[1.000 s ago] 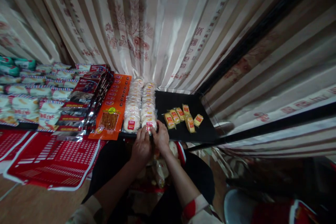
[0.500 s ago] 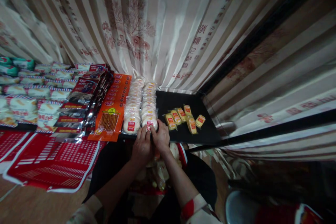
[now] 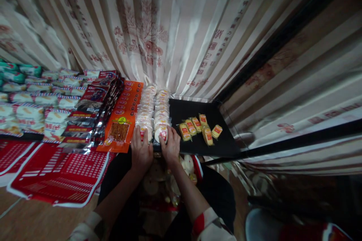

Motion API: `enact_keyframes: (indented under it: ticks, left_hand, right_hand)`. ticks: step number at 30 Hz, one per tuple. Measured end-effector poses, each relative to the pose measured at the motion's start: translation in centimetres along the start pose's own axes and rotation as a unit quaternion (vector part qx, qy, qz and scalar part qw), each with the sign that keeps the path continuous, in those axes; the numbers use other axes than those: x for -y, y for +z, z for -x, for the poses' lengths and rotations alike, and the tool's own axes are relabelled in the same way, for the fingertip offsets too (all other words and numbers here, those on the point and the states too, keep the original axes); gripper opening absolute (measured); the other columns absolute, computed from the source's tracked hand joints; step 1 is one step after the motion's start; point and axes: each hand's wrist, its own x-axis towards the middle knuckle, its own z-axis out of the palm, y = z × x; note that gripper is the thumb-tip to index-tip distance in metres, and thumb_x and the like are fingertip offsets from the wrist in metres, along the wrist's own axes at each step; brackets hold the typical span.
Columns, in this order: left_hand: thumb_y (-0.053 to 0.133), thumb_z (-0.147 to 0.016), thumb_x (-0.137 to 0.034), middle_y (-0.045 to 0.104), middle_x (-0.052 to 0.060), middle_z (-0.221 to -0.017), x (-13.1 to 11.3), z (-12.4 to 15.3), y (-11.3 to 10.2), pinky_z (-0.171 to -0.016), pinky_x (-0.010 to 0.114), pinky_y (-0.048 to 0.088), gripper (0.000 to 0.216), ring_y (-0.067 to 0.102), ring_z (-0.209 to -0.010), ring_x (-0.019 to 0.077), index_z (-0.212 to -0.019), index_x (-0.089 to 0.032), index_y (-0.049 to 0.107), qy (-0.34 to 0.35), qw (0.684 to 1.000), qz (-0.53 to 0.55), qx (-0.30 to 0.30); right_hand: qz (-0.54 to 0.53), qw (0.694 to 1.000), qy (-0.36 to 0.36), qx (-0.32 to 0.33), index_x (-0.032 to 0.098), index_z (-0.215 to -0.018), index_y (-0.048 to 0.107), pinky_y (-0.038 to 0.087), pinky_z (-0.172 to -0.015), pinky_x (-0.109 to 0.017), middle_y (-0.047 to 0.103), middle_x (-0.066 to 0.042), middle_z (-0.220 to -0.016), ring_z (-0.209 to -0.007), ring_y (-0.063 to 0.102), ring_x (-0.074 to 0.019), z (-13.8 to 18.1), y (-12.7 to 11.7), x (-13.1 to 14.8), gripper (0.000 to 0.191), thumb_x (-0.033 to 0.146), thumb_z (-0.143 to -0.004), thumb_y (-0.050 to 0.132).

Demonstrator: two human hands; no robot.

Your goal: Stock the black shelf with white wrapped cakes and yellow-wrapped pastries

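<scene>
In the head view, two rows of clear-wrapped white snacks (image 3: 145, 107) ran from front to back on a black shelf (image 3: 223, 145), side by side. The left hand (image 3: 141, 150) lay at the near end of the left row, its fingers over the front packet (image 3: 149, 134) and partly covering the red label. The right hand (image 3: 171, 146) was at the near end of the right row, thumb on the near edge of that row's front packet (image 3: 160, 129) and fingers along its right side. Whether either grip was clenched on its packet or merely resting there, I could not tell.

Right of the rows, six small yellow packets (image 3: 196, 125) with red and orange labels lay loosely grouped, one slightly apart. Left of them lay an orange bag (image 3: 130, 103) with a window showing brown sticks, then overlapping dark red bags (image 3: 93, 94), then rows of white bags (image 3: 56, 124) with striped tops, and green packs (image 3: 30, 69) at the far left. A red basket (image 3: 70, 173) with a white rim stood below, on the floor (image 3: 22, 218). Between the person's legs (image 3: 217, 188) were more wrapped snacks (image 3: 188, 165), dim and hard to make out. A pale patterned curtain (image 3: 186, 26) hung behind the shelf.
</scene>
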Motion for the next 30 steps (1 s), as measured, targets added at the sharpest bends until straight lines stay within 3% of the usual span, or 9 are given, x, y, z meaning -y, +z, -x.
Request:
enact_keyframes:
  ticks: [5,8,12,16,19,22,25,30]
  left_hand:
    - [0.041,-0.085,-0.017,0.018,0.02,-0.149,-0.5,1.2,0.1,-0.104,0.057,0.028,0.047,0.013,-0.138,0.0346,-0.131,-0.01,0.039,0.039,0.999,0.027,-0.006]
    - [0.037,-0.086,-0.013,0.033,0.018,-0.142,-1.6,2.6,-0.5,-0.104,0.053,0.032,0.038,0.024,-0.135,0.0301,-0.122,-0.012,0.047,0.087,0.993,0.075,0.003]
    - [0.036,-0.086,-0.012,0.056,0.014,-0.118,-3.3,5.2,-1.1,-0.099,0.042,0.043,0.032,0.048,-0.117,0.0225,-0.113,-0.013,0.054,0.117,0.975,0.137,0.128]
    - [0.038,-0.085,-0.011,0.056,0.013,-0.118,-4.3,7.6,-0.6,-0.095,0.039,0.047,0.034,0.052,-0.111,0.0203,-0.115,-0.015,0.054,0.087,0.953,0.154,0.245]
    - [0.038,-0.083,-0.01,0.054,0.013,-0.123,-4.9,8.7,0.2,-0.096,0.037,0.046,0.036,0.051,-0.115,0.0197,-0.115,-0.015,0.054,0.067,0.935,0.152,0.313]
    - [0.039,-0.08,-0.006,0.051,0.014,-0.129,-5.6,9.3,0.6,-0.1,0.038,0.043,0.037,0.047,-0.12,0.021,-0.113,-0.013,0.055,0.054,0.921,0.151,0.354]
    - [0.039,-0.078,-0.005,0.049,0.016,-0.13,-6.4,9.7,0.6,-0.1,0.041,0.042,0.038,0.048,-0.12,0.0241,-0.11,-0.011,0.058,0.052,0.916,0.159,0.365]
    - [0.039,-0.074,-0.005,0.052,0.017,-0.128,-6.8,9.8,0.5,-0.093,0.044,0.048,0.037,0.056,-0.11,0.0276,-0.102,-0.013,0.062,0.047,0.915,0.202,0.345]
  right_hand:
    - [-0.007,1.0,-0.005,-0.008,0.014,-0.133,0.04,0.034,-0.098,-0.044,0.044,-0.017,-0.131,-0.121,0.038,-0.0275,0.2,0.0,0.1,0.054,0.042,-0.088,0.042]
    - [-0.027,0.999,-0.008,-0.03,0.014,-0.132,0.04,0.034,-0.097,-0.045,0.042,-0.018,-0.133,-0.123,0.037,-0.0271,0.7,-0.8,0.2,0.052,0.042,-0.088,0.041]
    - [-0.054,0.996,-0.021,-0.062,0.014,-0.125,0.046,0.037,-0.096,-0.044,0.05,-0.016,-0.125,-0.118,0.042,-0.0244,2.8,-2.7,-0.5,0.042,0.035,-0.09,0.038]
    - [-0.032,0.997,0.004,-0.072,0.015,-0.11,0.056,0.04,-0.092,-0.041,0.06,-0.013,-0.108,-0.105,0.052,-0.0224,6.4,-4.6,-3.1,0.032,0.032,-0.088,0.038]
    - [0.015,0.997,0.063,-0.044,0.016,-0.102,0.059,0.041,-0.091,-0.04,0.063,-0.011,-0.102,-0.101,0.054,-0.0232,8.8,-5.5,-5.8,0.031,0.032,-0.087,0.037]
    - [0.081,0.987,0.13,0.041,0.016,-0.106,0.059,0.04,-0.092,-0.038,0.062,-0.012,-0.108,-0.103,0.053,-0.0246,9.9,-6.1,-8.0,0.033,0.032,-0.082,0.043]
    - [0.111,0.971,0.17,0.125,0.017,-0.109,0.058,0.043,-0.087,-0.035,0.062,-0.011,-0.111,-0.102,0.056,-0.0236,9.8,-6.3,-8.9,0.033,0.03,-0.08,0.048]
    - [0.134,0.962,0.177,0.157,0.019,-0.094,0.06,0.044,-0.066,-0.029,0.067,-0.01,-0.092,-0.082,0.064,-0.0209,9.3,-6.8,-8.1,0.021,0.027,-0.086,0.042]
